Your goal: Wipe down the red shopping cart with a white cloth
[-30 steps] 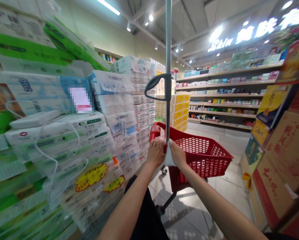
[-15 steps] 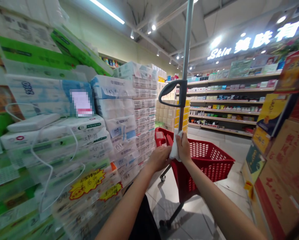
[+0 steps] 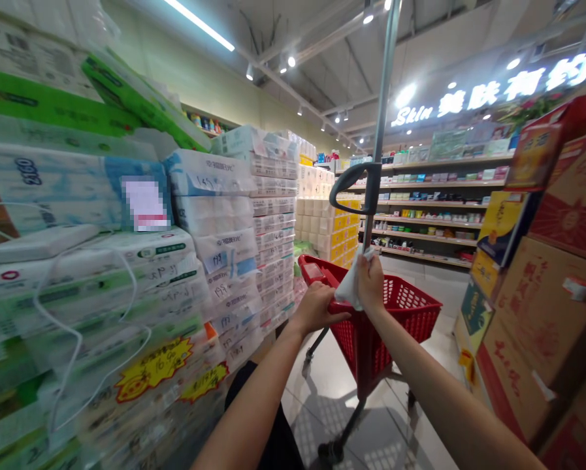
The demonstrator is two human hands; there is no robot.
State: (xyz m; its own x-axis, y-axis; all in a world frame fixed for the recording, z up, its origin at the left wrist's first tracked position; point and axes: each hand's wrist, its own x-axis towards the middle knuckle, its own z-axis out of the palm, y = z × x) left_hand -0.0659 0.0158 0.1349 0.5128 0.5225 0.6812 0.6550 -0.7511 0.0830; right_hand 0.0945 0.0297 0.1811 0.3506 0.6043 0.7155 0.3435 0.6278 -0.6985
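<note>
In the head view, the only view, the right hand (image 3: 371,282) is clenched around a crumpled white cloth (image 3: 350,287) and presses it against the grey metal pole (image 3: 378,147) of the red plastic shopping trolley (image 3: 400,320), just below the dark grey curved handle (image 3: 354,186) that branches off to the left; the left hand (image 3: 316,307) is closed over the near left rim of the trolley basket, steadying it. The trolley stands in the middle of the aisle on a glossy pale tiled floor (image 3: 322,385), its basket tilted a little to the right. I judge that the chief risk is the trolley rolling or tipping away on that smooth floor if the right hand pushes hard along the pole while the left loosens its hold. A second risk is the cloth slipping out from between fingers and pole, since only a bunched part of it is gripped. A third is an elbow or the basket knocking the tall stack of plastic-wrapped white tissue packs (image 3: 214,228) close on the left, where a white charger block with a trailing cable (image 3: 38,243) lies loosely on a pack and could be dragged off. Counted: two hands, one cloth, one trolley with one pole and one handle, one cabled block; brown and red cardboard cartons (image 3: 552,313) pile on the right, too many and too cropped to count, as are the tissue packs and the goods on the far shelves (image 3: 434,196).
</note>
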